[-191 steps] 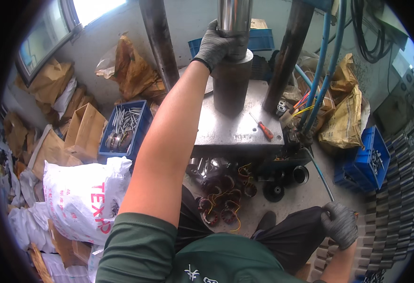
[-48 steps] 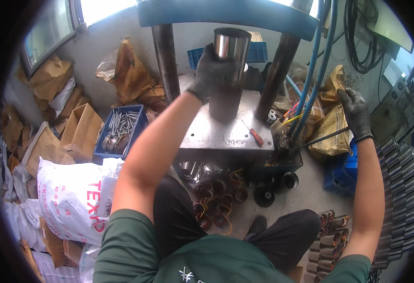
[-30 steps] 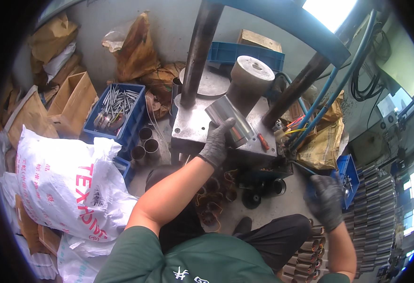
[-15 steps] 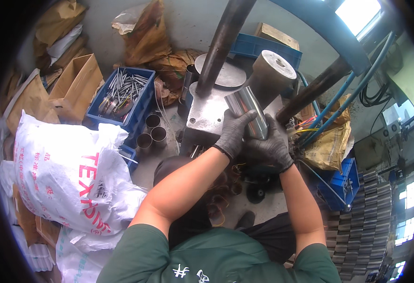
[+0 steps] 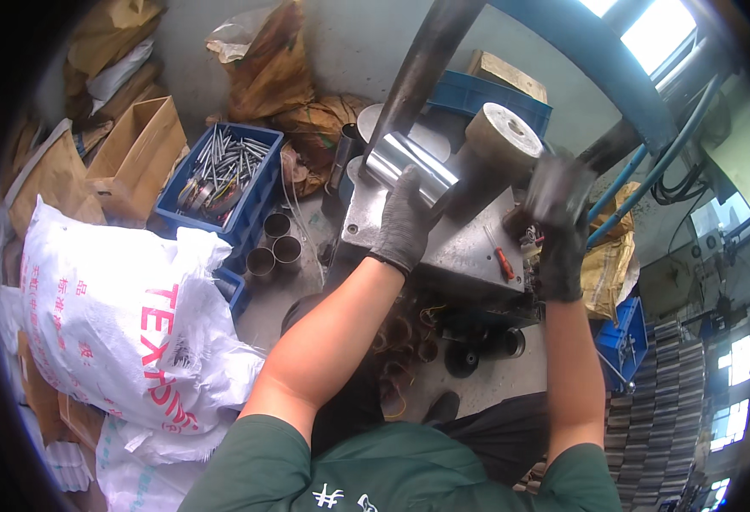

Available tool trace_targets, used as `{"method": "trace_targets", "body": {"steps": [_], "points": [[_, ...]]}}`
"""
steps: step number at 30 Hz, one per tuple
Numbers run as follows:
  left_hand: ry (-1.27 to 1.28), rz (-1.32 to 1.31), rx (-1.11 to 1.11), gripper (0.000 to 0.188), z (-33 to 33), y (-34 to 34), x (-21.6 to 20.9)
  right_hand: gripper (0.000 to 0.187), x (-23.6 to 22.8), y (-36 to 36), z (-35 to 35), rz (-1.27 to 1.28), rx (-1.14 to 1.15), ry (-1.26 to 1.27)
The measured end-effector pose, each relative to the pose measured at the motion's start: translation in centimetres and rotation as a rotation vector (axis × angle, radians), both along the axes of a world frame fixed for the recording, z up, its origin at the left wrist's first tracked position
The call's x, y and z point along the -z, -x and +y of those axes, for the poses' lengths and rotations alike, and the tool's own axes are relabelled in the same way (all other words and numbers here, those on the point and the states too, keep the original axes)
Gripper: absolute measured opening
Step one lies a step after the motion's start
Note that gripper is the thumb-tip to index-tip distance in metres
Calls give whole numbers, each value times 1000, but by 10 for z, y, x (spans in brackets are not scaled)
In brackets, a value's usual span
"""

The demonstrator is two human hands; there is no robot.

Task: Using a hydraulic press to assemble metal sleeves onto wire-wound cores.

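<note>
A shiny metal tube [image 5: 413, 167] is gripped in my gloved left hand [image 5: 405, 224], tilted over the thick steel block [image 5: 469, 243]. The thumb lies along the tube's side. To the right of a heavy dark cylinder with a pale round end [image 5: 504, 135], my gloved right hand [image 5: 560, 226] is raised near the block's right edge. Its fingers are smeared by motion, so whether they hold anything is unclear. On the block, between my hands, lies a screwdriver [image 5: 503, 260] with a red handle.
Dark steel posts [image 5: 426, 64] rise beside the block, and blue hoses [image 5: 661, 166] hang at right. To the left are a blue crate [image 5: 251, 183] of metal rods, several open tubes [image 5: 277, 225] and a white sack [image 5: 110, 316]. Stacked metal pieces [image 5: 652, 410] stand at lower right.
My hands have parted. The left has carried the tube up and left; the right has let go of it and moved up and right. The screwdriver has come into view.
</note>
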State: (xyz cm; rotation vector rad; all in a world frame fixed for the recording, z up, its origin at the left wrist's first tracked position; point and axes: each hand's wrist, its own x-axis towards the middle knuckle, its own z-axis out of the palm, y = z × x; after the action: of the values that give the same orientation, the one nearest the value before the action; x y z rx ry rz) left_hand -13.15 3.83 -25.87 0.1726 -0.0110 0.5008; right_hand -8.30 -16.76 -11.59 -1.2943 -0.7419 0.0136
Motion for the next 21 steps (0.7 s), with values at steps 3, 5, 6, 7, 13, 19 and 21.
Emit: {"method": "trace_targets", "body": {"steps": [3,5,6,7,13,19,21], "points": [[-200,-113,14,52,-5,-2,6,74,-15,-65,21,-186,183,13],[-162,-49,69,53,-16,-3,-5,75,-5,-120,32,-249,254,79],[-124,-50,72,51,-14,-7,0,76,-1,-135,41,-291,289,148],[-130,-56,77,51,-18,-4,-7,76,-4,-139,44,-295,296,142],[-310,-14,12,63,-26,-4,-8,76,-16,-161,69,-377,570,609],[-534,38,-26,68,-36,9,-20,74,-3,-163,42,-585,655,655],[-603,57,-7,74,-37,18,-27,62,19,-123,23,-245,276,509]]}}
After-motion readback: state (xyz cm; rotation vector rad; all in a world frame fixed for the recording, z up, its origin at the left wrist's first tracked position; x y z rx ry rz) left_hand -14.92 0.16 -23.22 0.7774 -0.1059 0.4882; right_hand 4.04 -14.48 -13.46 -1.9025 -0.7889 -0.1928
